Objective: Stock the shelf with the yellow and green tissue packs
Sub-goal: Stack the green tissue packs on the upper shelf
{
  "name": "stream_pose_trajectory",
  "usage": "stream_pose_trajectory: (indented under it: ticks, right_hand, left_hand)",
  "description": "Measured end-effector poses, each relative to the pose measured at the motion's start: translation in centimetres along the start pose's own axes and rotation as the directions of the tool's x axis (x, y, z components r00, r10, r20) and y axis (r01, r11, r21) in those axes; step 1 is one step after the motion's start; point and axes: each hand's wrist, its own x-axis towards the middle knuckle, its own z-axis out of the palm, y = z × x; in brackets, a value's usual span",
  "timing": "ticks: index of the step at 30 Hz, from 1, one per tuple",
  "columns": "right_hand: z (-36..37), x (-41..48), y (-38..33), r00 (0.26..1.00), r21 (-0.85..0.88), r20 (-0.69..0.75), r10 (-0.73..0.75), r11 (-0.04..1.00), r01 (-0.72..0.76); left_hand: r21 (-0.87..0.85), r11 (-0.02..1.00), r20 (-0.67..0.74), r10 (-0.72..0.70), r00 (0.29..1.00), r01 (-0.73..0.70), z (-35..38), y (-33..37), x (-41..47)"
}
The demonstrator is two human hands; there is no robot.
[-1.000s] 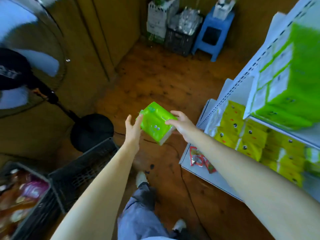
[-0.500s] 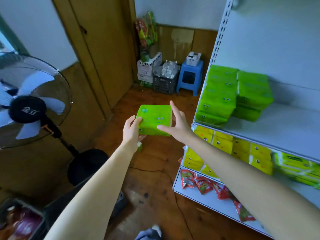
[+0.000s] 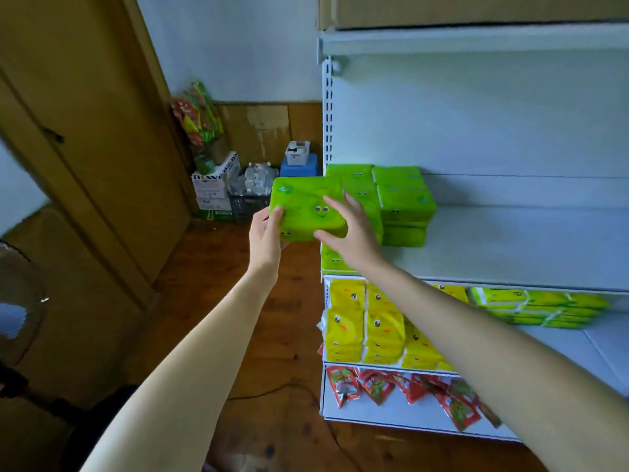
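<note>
Fingers [image 3: 276,214] of the left hand [image 3: 265,233] curl round the left end of a bright green soft-plastic tissue pack [image 3: 304,207] printed with cartoon eyes, while the right hand [image 3: 352,235] grips its right end, fingers spread over the top and thumb at the lower edge. The pack hangs in the air at the left front corner of the white metal shelf [image 3: 510,247], level with and partly in front of the stacked green tissue packs [image 3: 405,202] at that board's left end. Yellow tissue packs [image 3: 369,328] stand on the board below; red snack sachets [image 3: 374,386] lie on the lowest one.
</note>
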Motion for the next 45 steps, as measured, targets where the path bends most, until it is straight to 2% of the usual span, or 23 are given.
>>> stream_pose_trajectory:
  ticks: [3,6,9,10,12,14,15,17,21,25,29,37,45]
  right_hand:
    - [-3.1,-0.1,1.1,0.993,0.000,-0.115,0.019,1.000,-0.019]
    - [-6.8,-0.7,2.9,0.983,0.004,-0.164,0.078,0.997,-0.079]
    - [-10.6,-1.2,5.2,0.971,-0.038,-0.201,0.127,0.990,-0.138]
    - [-11.8,-1.5,6.0,0.965,-0.047,-0.221,0.142,0.987,-0.156]
    - [-13.8,-2.2,7.6,0.952,-0.049,-0.250,0.178,0.979,-0.196]
    - [-15.2,-3.2,9.4,0.941,-0.040,-0.252,0.226,0.969,-0.244]
    - [-15.6,-3.8,10.3,0.938,-0.039,-0.238,0.253,0.962,-0.270]
    - [-15.8,-4.7,12.2,0.933,-0.046,-0.190,0.304,0.947,-0.318]
    - [-14.1,-5.8,15.0,0.930,-0.095,-0.087,0.357,0.926,-0.365]
    - [-12.0,-5.3,15.9,0.921,-0.072,-0.047,0.386,0.918,-0.389]
    - [-10.7,-3.6,16.1,0.930,-0.108,-0.017,0.368,0.924,-0.368]
    - [-10.0,-3.2,17.3,0.957,-0.235,-0.016,0.290,0.929,-0.285]
    - [-9.8,-2.8,17.5,0.961,-0.307,-0.022,0.275,0.913,-0.268]
  left_hand:
    - [0.042,0.998,0.108,0.043,0.993,-0.048,2.7,-0.1,0.7]
    - [0.081,0.995,0.245,0.033,0.969,-0.054,5.8,-0.6,0.6]
    - [0.276,0.946,0.291,0.084,0.953,-0.167,8.5,-1.5,0.2]
    - [0.385,0.889,0.313,0.127,0.941,-0.248,9.2,-1.8,0.2]
    - [0.601,0.669,0.417,0.205,0.885,-0.438,10.5,-2.7,0.3]
    - [0.718,0.426,0.523,0.191,0.831,-0.550,11.4,-4.1,0.5]
    - [0.754,0.339,0.543,0.160,0.824,-0.563,11.8,-4.8,0.5]
    - [0.794,0.234,0.543,0.144,0.827,-0.562,12.4,-6.0,0.1]
    - [0.797,0.109,0.579,0.145,0.802,-0.595,12.5,-6.6,-0.4]
    - [0.791,0.054,0.609,0.040,0.792,-0.610,12.0,-6.1,-0.3]
    - [0.786,0.042,0.617,0.002,0.787,-0.617,11.9,-5.7,-0.3]
    - [0.807,0.016,0.590,-0.007,0.807,-0.590,12.1,-6.3,-0.6]
    - [0.818,-0.026,0.575,-0.003,0.818,-0.574,12.5,-6.6,-0.6]
